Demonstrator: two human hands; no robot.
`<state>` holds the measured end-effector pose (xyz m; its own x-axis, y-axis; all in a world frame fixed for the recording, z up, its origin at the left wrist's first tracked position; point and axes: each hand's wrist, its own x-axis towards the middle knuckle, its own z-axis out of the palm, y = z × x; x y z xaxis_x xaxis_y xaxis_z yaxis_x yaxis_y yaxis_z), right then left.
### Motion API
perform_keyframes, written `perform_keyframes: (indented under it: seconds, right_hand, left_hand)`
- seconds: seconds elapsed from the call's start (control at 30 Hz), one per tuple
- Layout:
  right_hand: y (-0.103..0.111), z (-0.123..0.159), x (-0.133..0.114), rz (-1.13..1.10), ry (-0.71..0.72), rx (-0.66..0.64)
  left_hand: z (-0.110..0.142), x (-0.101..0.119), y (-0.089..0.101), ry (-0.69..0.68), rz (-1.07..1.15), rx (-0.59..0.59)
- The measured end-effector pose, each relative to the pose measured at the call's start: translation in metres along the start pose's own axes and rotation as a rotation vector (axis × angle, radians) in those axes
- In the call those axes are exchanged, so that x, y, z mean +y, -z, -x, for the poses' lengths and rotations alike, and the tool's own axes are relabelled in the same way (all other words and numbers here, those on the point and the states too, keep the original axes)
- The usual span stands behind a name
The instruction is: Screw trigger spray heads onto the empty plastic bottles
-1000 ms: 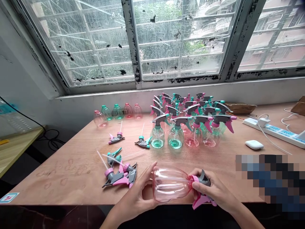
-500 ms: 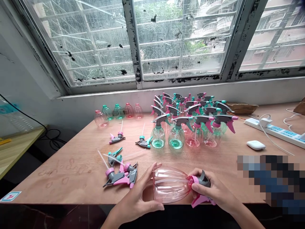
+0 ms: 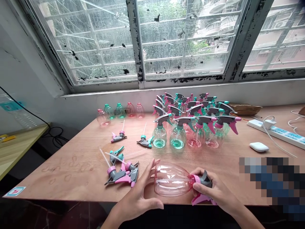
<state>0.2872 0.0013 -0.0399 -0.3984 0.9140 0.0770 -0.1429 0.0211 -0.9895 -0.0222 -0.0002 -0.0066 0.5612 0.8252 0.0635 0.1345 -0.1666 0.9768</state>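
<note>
Rt hand (image 3: 215, 189), abt 5 o'clock, grips the gray + pink plastic trigger head (image 3: 205, 180) on a clear pink bottle (image 3: 172, 183). The bottle is shiny, w/ round sides + a flat base, tipped on its side btwn 5 + 6 o'clock. Lt hand (image 3: 137, 198), 6-7 o'clock, is spread in a big C by the base; can't tell if its fingers touch. Loose spray heads (image 3: 114, 174) w/ thin straws lie heaped at 7, on the grainy wood table (image 3: 78, 178). Farther: spray bottles (image 3: 178, 140) bunched at 3-4, 5 topless bottles (image 3: 119, 112) at 9. Streaky glass window (image 3: 162, 47) at 12.
</note>
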Motion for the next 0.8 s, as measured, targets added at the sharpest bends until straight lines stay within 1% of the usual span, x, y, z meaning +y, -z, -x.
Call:
perform_keyframes:
  seconds: [0.13,0.3,0.43,0.6,0.7,0.8]
  right_hand:
    - [-0.0003,-0.0009,0.0005,-0.016,-0.001,0.009]
    - [-0.0002,-0.0009,-0.002,-0.002,-0.002,-0.005]
    - [-0.0002,-0.001,-0.003,0.002,-0.009,-0.011]
    - [0.0023,-0.0016,0.0015,0.065,0.02,-0.003]
    - [0.0028,-0.0015,0.003,0.087,0.01,0.012]
    - [0.0015,-0.0014,0.0024,0.059,-0.005,0.013]
  left_hand:
    - [-0.0005,0.0012,0.0006,0.039,-0.029,0.003]
    - [0.0009,-0.0005,-0.0001,0.021,-0.115,0.027]
    - [0.0013,0.0012,-0.0013,0.052,-0.077,0.022]
    - [-0.0003,0.0028,-0.0009,0.064,0.01,0.033]
    - [-0.0013,0.003,-0.0002,0.067,0.011,0.019]
    - [-0.0011,0.0033,0.0002,0.067,-0.026,0.025]
